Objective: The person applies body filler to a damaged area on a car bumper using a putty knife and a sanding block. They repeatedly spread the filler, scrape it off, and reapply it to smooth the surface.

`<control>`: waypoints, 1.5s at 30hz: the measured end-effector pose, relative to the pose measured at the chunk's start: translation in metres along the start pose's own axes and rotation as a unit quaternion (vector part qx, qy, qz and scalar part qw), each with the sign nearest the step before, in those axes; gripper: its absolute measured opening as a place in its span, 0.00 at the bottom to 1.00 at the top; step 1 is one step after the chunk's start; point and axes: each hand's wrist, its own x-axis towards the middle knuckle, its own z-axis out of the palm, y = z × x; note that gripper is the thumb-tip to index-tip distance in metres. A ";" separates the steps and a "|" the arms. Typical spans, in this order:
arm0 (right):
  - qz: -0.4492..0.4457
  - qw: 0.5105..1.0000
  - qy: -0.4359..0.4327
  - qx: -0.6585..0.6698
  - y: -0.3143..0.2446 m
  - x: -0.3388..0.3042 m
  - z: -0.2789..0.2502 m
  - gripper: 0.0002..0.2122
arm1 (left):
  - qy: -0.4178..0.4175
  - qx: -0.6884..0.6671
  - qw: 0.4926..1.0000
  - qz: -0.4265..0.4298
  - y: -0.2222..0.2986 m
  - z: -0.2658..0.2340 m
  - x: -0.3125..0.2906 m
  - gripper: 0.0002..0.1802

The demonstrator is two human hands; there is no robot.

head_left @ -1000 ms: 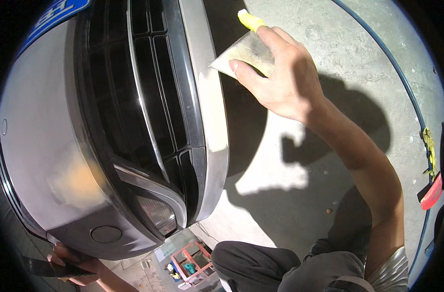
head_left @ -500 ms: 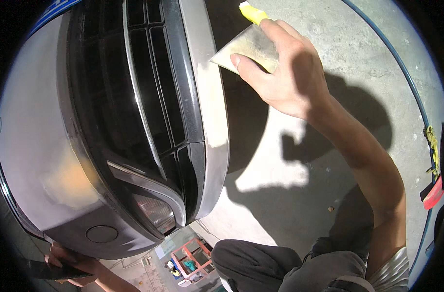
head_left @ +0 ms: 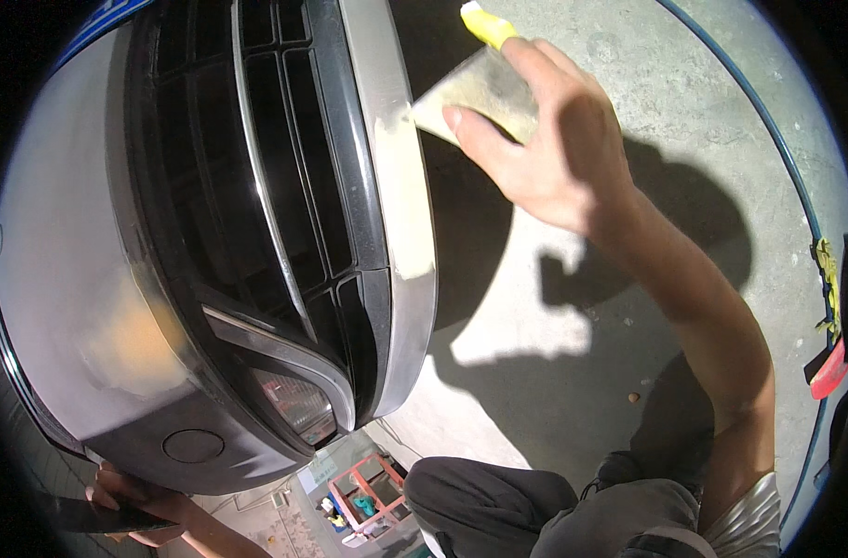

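My right hand (head_left: pixel 573 139) pinches a pale, flat putty spreader (head_left: pixel 480 91) with yellowish smears, thumb on its face. A corner of the spreader is at the outer edge of a grey car bumper's lower lip; whether it touches I cannot tell. A cream-yellow putty patch (head_left: pixel 405 200) lies along that lip. Something bright yellow (head_left: pixel 487 25) covers or sits at the tip of a right-hand finger. At the lower left, beyond the bumper's end, my left hand (head_left: pixel 131 502) grips a dark flat plate (head_left: pixel 80 516). Part of that hand is hidden.
The grey bumper (head_left: pixel 61 214) with black grille (head_left: pixel 275 167) fills the left, with an orange-yellow patch (head_left: pixel 145 344) near its corner. A blue hose (head_left: pixel 759 112) curves over the concrete floor at right. A red-framed cart (head_left: pixel 373 493) stands low behind my knees (head_left: pixel 489 507).
My right hand and the spreader have shifted slightly to the right, drawing the corner back to the lip's edge. My left hand looks unchanged.
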 end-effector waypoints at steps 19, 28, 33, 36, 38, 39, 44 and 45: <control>0.012 0.999 -0.040 0.018 -0.003 -0.010 0.001 0.25 | -0.009 0.075 0.997 -0.013 0.013 0.005 0.010 0.27; -0.087 0.996 0.013 0.024 0.002 -0.026 0.004 0.31 | -0.016 -0.211 0.977 -0.039 0.013 0.022 0.019 0.28; -0.032 0.999 0.027 -0.013 -0.002 -0.004 -0.001 0.26 | -0.006 -0.338 0.937 -0.086 -0.004 0.002 0.007 0.30; 0.046 0.998 0.014 0.036 -0.010 0.007 -0.005 0.30 | 0.034 -0.153 0.987 -0.042 0.000 0.007 0.000 0.30; 0.058 0.998 -0.018 0.018 -0.013 0.013 -0.005 0.31 | 0.049 -0.061 0.996 -0.039 0.011 0.018 0.002 0.28; 0.063 0.997 -0.034 0.008 -0.014 0.015 -0.006 0.31 | 0.061 -0.012 0.997 -0.039 0.018 0.025 0.005 0.26; 0.051 0.996 -0.049 0.046 -0.014 0.003 -0.011 0.31 | 0.063 0.191 0.979 0.029 0.041 0.046 0.018 0.24; 0.054 0.996 -0.060 0.044 -0.013 -0.001 -0.011 0.31 | 0.057 0.121 0.991 0.023 0.040 0.044 0.018 0.25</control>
